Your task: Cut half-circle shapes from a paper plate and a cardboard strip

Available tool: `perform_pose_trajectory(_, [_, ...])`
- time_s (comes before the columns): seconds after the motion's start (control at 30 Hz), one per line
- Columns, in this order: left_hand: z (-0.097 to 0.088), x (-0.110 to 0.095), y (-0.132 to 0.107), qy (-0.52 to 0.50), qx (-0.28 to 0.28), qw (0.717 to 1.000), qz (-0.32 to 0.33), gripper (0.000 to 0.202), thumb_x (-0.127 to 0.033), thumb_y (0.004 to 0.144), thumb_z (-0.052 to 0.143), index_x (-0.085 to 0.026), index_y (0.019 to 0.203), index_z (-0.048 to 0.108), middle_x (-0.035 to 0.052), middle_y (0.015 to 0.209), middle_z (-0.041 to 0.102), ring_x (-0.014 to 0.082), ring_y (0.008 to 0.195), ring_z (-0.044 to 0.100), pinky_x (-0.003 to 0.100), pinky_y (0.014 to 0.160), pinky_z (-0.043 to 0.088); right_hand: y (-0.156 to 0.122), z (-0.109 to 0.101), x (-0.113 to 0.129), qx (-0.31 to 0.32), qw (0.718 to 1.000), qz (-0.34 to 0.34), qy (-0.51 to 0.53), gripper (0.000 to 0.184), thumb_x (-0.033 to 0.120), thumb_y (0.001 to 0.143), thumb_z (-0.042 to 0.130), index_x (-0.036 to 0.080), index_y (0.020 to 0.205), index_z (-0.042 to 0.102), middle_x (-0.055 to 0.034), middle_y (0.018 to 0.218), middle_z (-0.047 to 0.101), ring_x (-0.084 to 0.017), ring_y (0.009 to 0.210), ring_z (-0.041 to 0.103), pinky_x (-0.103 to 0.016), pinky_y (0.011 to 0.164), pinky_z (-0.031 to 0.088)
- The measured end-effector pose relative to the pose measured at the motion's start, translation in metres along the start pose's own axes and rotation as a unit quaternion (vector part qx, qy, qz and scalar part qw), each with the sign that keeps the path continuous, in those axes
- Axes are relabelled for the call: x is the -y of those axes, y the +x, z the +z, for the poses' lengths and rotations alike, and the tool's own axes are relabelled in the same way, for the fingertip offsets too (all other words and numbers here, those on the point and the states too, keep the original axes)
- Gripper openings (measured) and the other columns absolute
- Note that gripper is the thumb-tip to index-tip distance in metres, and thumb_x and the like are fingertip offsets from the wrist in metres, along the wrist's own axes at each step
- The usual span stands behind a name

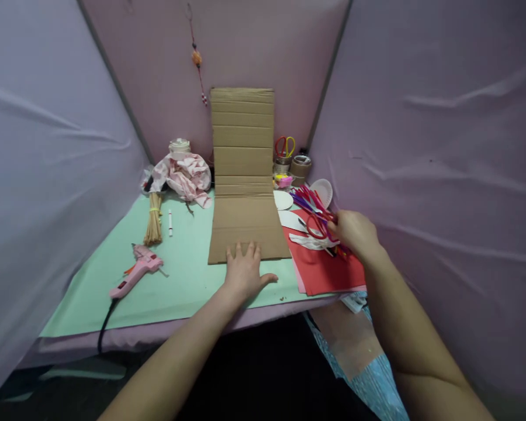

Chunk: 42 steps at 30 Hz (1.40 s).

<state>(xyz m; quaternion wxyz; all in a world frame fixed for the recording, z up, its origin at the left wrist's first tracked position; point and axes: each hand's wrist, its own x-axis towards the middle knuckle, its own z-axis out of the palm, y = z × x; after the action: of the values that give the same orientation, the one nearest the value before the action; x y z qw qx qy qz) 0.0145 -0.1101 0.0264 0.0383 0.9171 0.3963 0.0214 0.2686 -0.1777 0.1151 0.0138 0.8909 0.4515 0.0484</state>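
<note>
My left hand point(244, 273) lies flat with its fingers spread, fingertips on the near edge of a creased cardboard sheet point(249, 225). The sheet's lower part rests on the table, and its upper part stands up against the back. On the right, my right hand point(356, 231) is closed at the end of a bundle of red and purple pipe cleaners point(305, 200). Red-handled scissors point(316, 227) lie among them, close to the fingers. Beneath are red paper sheets point(322, 272) and a crumpled white strip point(309, 241). My palm hides part of the bundle.
A pink glue gun point(137, 272) lies at left, its cord over the table edge. Behind it are a bundle of sticks point(154, 219), a white marker point(170, 223) and crumpled pink cloth point(186, 175). Tape rolls point(301, 168) stand back right. Fabric walls enclose the table point(188, 286).
</note>
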Motion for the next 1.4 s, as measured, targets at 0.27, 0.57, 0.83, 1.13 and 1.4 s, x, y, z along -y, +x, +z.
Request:
perform_pose_trajectory(0.27, [-0.001, -0.001, 0.000, 0.012, -0.010, 1.000, 0.005, 0.093, -0.076, 0.078, 0.038, -0.013, 0.146, 0.035, 0.0135, 0.153, 0.032, 0.0467, 0.138, 0.021, 0.067, 0.107, 0.015, 0.043, 0.020, 0.035, -0.001, 0.998, -0.013, 0.059, 0.028, 0.025, 0.085, 0.054, 0.009, 0.101, 0.070, -0.0229, 0.100, 0.070, -0.030, 0.097, 0.067, -0.030, 0.076, 0.048])
perform_pose_trajectory(0.57, [0.000, 0.000, 0.001, 0.022, -0.013, 1.000, 0.007, 0.091, -0.075, 0.079, 0.037, -0.013, 0.146, 0.034, 0.0154, 0.153, 0.031, 0.0461, 0.138, 0.022, 0.066, 0.107, 0.016, 0.068, 0.025, 0.016, -0.005, 0.987, -0.028, 0.156, 0.026, 0.031, 0.087, 0.057, 0.011, 0.097, 0.070, -0.0194, 0.105, 0.070, -0.027, 0.102, 0.063, -0.030, 0.085, 0.044])
perform_pose_trajectory(0.83, [-0.007, 0.001, 0.005, 0.047, -0.015, 0.999, 0.013, 0.073, -0.061, 0.086, 0.044, -0.014, 0.141, 0.041, 0.0160, 0.148, 0.039, 0.0441, 0.133, 0.032, 0.060, 0.104, 0.027, 0.009, 0.018, 0.003, 0.042, 0.925, -0.052, 0.373, 0.019, 0.027, 0.084, 0.058, 0.015, 0.096, 0.068, -0.0100, 0.093, 0.071, -0.022, 0.088, 0.065, -0.029, 0.078, 0.047])
perform_pose_trajectory(1.13, [-0.010, 0.011, 0.015, 0.105, -0.024, 0.992, 0.066, 0.043, -0.027, 0.094, 0.039, -0.014, 0.134, 0.049, 0.0159, 0.137, 0.052, 0.0367, 0.118, 0.051, 0.045, 0.088, 0.048, -0.018, 0.067, 0.068, 0.141, 0.769, 0.020, 0.624, 0.032, 0.021, 0.075, 0.058, 0.019, 0.106, 0.056, -0.0076, 0.102, 0.064, -0.016, 0.088, 0.062, -0.025, 0.070, 0.053])
perform_pose_trajectory(1.4, [-0.005, 0.015, 0.015, 0.138, -0.033, 0.986, 0.087, 0.047, -0.018, 0.094, 0.029, -0.013, 0.137, 0.047, 0.0172, 0.139, 0.049, 0.0389, 0.119, 0.049, 0.050, 0.091, 0.046, 0.001, 0.062, 0.068, 0.186, 0.648, 0.119, 0.729, 0.025, 0.019, 0.067, 0.059, 0.024, 0.090, 0.050, 0.0008, 0.079, 0.054, -0.014, 0.072, 0.057, -0.031, 0.062, 0.054])
